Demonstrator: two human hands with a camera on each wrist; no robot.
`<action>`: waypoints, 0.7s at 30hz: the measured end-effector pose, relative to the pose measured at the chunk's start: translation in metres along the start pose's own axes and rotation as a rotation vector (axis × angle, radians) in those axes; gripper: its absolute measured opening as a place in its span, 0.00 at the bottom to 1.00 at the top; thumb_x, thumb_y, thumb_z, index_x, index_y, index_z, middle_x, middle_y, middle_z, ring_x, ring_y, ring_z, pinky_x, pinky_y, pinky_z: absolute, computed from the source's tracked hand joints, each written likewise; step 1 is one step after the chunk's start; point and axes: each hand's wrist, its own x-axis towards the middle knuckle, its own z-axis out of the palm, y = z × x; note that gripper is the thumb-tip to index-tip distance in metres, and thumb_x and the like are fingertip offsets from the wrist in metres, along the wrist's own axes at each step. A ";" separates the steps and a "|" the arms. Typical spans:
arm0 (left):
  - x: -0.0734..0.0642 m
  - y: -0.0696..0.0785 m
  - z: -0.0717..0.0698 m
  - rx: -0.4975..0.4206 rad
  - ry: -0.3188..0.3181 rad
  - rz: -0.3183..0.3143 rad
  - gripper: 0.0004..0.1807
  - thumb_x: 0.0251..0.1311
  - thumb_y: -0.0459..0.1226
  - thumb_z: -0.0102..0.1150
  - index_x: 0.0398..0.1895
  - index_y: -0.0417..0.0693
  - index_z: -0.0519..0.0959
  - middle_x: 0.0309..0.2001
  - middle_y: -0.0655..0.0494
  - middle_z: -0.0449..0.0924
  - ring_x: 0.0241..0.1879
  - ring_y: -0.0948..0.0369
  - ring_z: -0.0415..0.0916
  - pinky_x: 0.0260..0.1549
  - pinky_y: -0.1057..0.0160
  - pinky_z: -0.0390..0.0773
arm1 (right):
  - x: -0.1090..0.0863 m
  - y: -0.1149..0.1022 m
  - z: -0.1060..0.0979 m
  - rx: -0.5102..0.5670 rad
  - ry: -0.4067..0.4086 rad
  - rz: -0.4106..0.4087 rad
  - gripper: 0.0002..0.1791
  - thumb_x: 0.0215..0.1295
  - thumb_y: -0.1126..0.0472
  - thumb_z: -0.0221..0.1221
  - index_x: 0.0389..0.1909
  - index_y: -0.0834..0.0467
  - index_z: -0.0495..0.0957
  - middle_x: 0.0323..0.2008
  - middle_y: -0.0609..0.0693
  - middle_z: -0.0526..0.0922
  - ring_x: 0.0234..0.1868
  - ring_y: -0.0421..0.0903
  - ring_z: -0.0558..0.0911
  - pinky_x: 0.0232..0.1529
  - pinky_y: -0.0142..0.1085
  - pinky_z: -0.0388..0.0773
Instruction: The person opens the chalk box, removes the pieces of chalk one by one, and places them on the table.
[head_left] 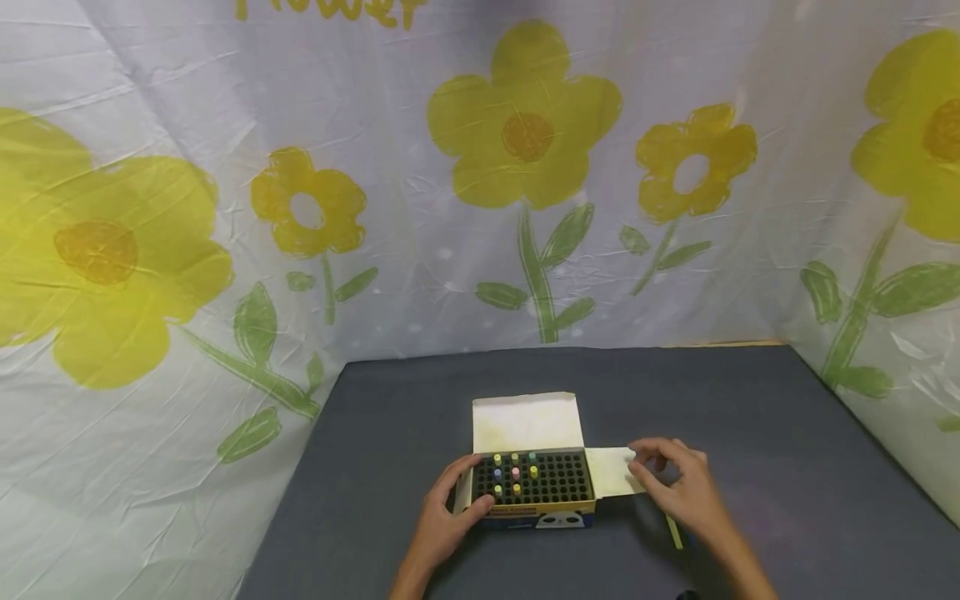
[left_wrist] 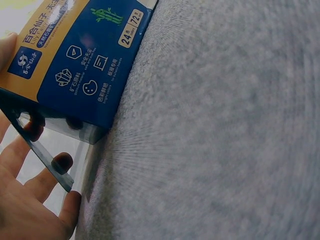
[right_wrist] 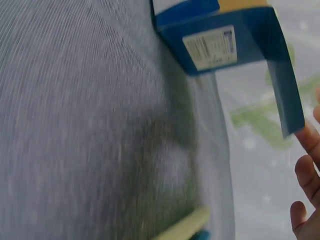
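An open chalk box (head_left: 536,510), blue and yellow with a panda on its front, stands on the dark cloth. Its black holed insert (head_left: 558,479) holds several coloured chalk sticks, mostly in the left columns. My left hand (head_left: 442,512) grips the box's left end, thumb at the front edge, index finger at the back corner. Other fingers (left_wrist: 42,185) lie behind the left side flap (left_wrist: 47,157). At the right side flap (head_left: 611,472) is my right hand (head_left: 681,483), fingers loosely bent; one fingertip (right_wrist: 307,135) meets the flap's outer end in the right wrist view.
A yellow stick (head_left: 674,532) lies on the cloth below my right hand, with something blue (right_wrist: 201,235) beside it. The box's white lid (head_left: 527,422) stands raised at the back. A flower-printed curtain (head_left: 420,275) borders the table (head_left: 405,408) behind and on both sides.
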 end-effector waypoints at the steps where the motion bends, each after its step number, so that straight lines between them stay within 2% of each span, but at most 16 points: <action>1: 0.000 0.000 0.000 -0.001 -0.005 0.001 0.31 0.59 0.54 0.71 0.67 0.71 0.75 0.72 0.54 0.71 0.74 0.42 0.65 0.65 0.28 0.66 | 0.001 -0.001 0.003 -0.001 -0.001 0.001 0.17 0.49 0.76 0.72 0.41 0.59 0.86 0.29 0.42 0.84 0.27 0.41 0.73 0.38 0.34 0.63; 3: 0.000 0.000 0.000 -0.003 -0.005 -0.011 0.31 0.58 0.55 0.72 0.66 0.73 0.75 0.72 0.56 0.71 0.74 0.44 0.65 0.65 0.29 0.67 | 0.002 -0.004 0.008 0.002 -0.014 0.016 0.17 0.50 0.75 0.72 0.41 0.59 0.86 0.29 0.41 0.84 0.28 0.41 0.73 0.42 0.36 0.59; 7: 0.000 0.001 0.000 -0.015 -0.010 -0.015 0.31 0.58 0.54 0.72 0.66 0.73 0.75 0.72 0.56 0.70 0.74 0.45 0.64 0.66 0.29 0.66 | 0.003 -0.009 0.017 0.018 -0.032 0.029 0.16 0.51 0.74 0.73 0.41 0.59 0.86 0.30 0.41 0.84 0.29 0.39 0.74 0.43 0.38 0.61; 10: 0.000 0.001 0.000 -0.020 -0.007 -0.019 0.31 0.58 0.53 0.72 0.66 0.74 0.75 0.72 0.57 0.71 0.75 0.45 0.64 0.66 0.29 0.66 | 0.006 -0.013 0.024 0.045 -0.049 0.033 0.16 0.51 0.73 0.73 0.40 0.58 0.86 0.30 0.41 0.84 0.30 0.39 0.73 0.44 0.38 0.59; 14: 0.000 0.000 -0.001 -0.008 -0.007 -0.017 0.31 0.59 0.53 0.72 0.66 0.73 0.75 0.72 0.55 0.71 0.74 0.42 0.63 0.66 0.29 0.66 | 0.009 -0.017 0.035 0.068 -0.083 0.042 0.16 0.50 0.72 0.74 0.40 0.56 0.86 0.30 0.40 0.84 0.31 0.40 0.73 0.45 0.39 0.52; 21: 0.000 -0.002 -0.001 -0.008 -0.016 -0.010 0.31 0.59 0.52 0.72 0.67 0.72 0.74 0.72 0.55 0.71 0.74 0.42 0.63 0.66 0.28 0.66 | 0.013 -0.029 0.053 0.071 -0.165 0.045 0.14 0.53 0.68 0.74 0.41 0.54 0.86 0.32 0.38 0.85 0.35 0.40 0.75 0.50 0.46 0.55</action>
